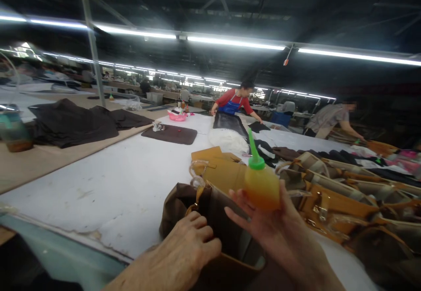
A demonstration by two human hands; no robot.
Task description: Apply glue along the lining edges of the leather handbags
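My right hand (279,229) holds an orange squeeze bottle (261,186) with a green cap and long green nozzle, upright above the bags. My left hand (187,249) rests with curled fingers on the edge of a dark brown bag (197,212) at the near side of the white table (115,186). A tan bag (220,168) lies just behind the brown one.
Several tan and brown bags (345,194) are piled to the right. Dark fabric (75,122) lies on a wooden table at left, by a bottle (13,131). A brown mat (171,134) and pink tray (177,115) sit farther back. Two people (235,102) work at the table's far end.
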